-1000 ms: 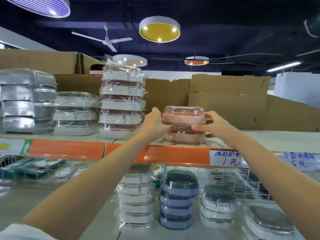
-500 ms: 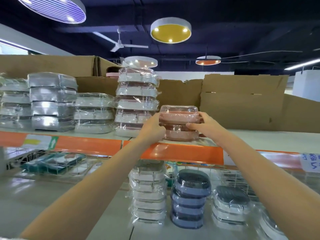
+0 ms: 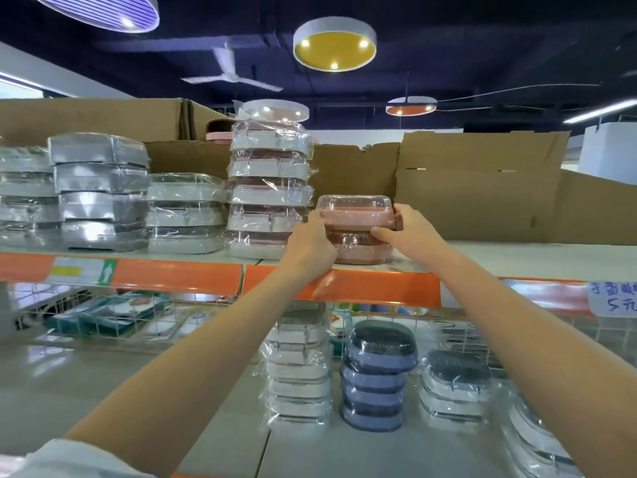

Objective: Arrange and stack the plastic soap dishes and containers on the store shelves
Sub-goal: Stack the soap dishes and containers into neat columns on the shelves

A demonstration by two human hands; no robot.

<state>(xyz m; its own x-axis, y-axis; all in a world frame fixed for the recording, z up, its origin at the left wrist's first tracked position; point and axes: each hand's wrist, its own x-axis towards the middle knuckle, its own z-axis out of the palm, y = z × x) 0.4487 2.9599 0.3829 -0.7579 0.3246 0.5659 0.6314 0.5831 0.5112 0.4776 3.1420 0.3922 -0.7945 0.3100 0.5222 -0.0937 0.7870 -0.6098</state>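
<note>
Both of your hands are clamped on the upper pink soap dish (image 3: 356,215): your left hand (image 3: 312,241) curls round its left end, and your right hand (image 3: 406,229) pinches its right end, thumb lying along the lower edge. That dish sits on top of a second pink soap dish (image 3: 365,251), which stands on the upper shelf (image 3: 517,258) near its orange front strip (image 3: 375,288). Each dish is wrapped in clear film and has a clear lid; you cannot tell what, if anything, is inside. Its long axis runs left to right, level, lid upward. Just beside it on the left stands a taller stack of white wrapped containers (image 3: 270,194), then a lower white stack (image 3: 186,213) and grey stacks (image 3: 100,191). Cardboard boxes (image 3: 479,188) stand behind. On the lower shelf, a blue stack (image 3: 377,374) stands between two white stacks.
</note>
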